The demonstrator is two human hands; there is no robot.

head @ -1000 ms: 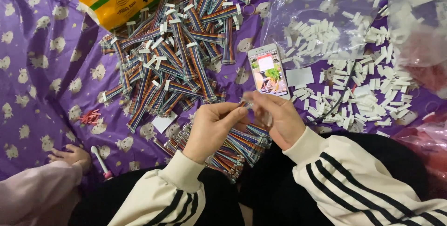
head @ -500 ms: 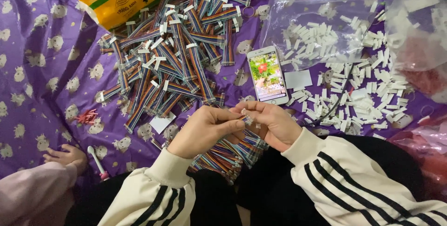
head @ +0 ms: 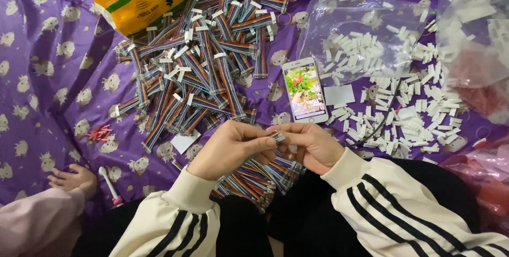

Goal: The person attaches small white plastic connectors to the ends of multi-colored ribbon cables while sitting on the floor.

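A flat rainbow-striped ribbon cable (head: 277,136) is pinched between the closed left hand (head: 230,148) and right hand (head: 313,145).

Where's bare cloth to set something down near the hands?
Widest bare purple cloth lies on the left, bordered by the ribbon-cable pile, the red bits and the pink-sleeved hand. Crowded: between phone and white connectors, and below the left hand and right hand, which pinch one cable end.

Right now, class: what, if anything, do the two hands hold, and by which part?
Both the left hand and the right hand pinch one rainbow ribbon cable at its end, between the fingers.
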